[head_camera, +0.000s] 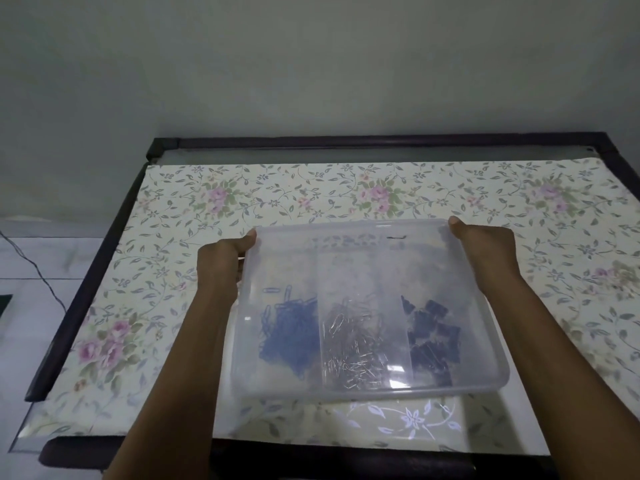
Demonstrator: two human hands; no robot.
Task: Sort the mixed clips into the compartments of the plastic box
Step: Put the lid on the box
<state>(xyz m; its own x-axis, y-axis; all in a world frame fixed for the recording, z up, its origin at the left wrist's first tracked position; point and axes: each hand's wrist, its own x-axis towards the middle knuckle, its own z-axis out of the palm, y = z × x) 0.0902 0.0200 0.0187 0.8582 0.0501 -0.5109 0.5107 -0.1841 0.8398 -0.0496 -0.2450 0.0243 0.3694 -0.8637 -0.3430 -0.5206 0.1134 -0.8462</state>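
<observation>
As the left hand point(221, 261) and right hand point(485, 251) hold the tilted plastic box point(349, 268) over the desk point(311, 188), fingers point(249, 238) pinching its far corners, blue paper clips point(291, 334), silver paper clips point(356, 344) and black binder clips point(433, 341) lie in separate compartments.

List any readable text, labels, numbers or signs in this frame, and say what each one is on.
No text can be read.
On the plastic box no label or brand shows; a small dark mark near its far edge is too small to read.
On the floral table cover there is only a flower print, no words.
</observation>
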